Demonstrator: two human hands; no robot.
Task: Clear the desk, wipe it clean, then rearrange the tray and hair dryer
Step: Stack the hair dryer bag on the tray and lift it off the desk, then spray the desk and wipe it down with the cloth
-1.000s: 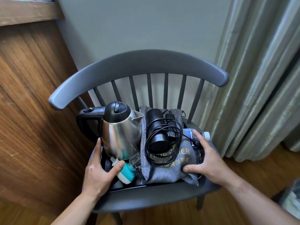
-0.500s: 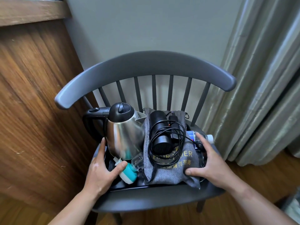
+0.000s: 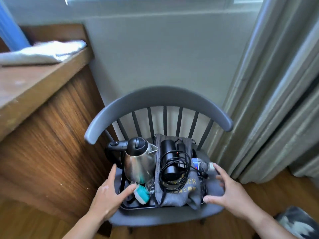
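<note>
Far left: wooden counter (image 3: 34, 80) with a folded white cloth (image 3: 43, 52) on top, blurred. Below and right of it a grey spindle-back chair (image 3: 155, 97) stands against the wall. On its seat sits the black tray (image 3: 138, 207), packed full. My left grip (image 3: 108, 195) is wide, fingers straight and spread, at the tray's left edge; the thumb reaches in just beside a small teal-and-white bottle (image 3: 142, 194). I can't tell whether the grip touches the tray. Behind that bottle a steel kettle (image 3: 139, 163) with black lid and handle stands upright on the tray's left half. Next to it a grey pouch (image 3: 181, 195) with yellow lettering lies along the tray, its front end draped over the rim. The black hair dryer (image 3: 168, 157) lies on the pouch, cord looped loosely round it. Right of the dryer a clear water bottle (image 3: 202, 165) lies on its side at the tray's right edge. My right grip (image 3: 229, 192) is wide too, fingers spread, holding nothing, near the tray's right front corner; contact unclear from blur. Far right: grey-green curtain (image 3: 276, 100).
</note>
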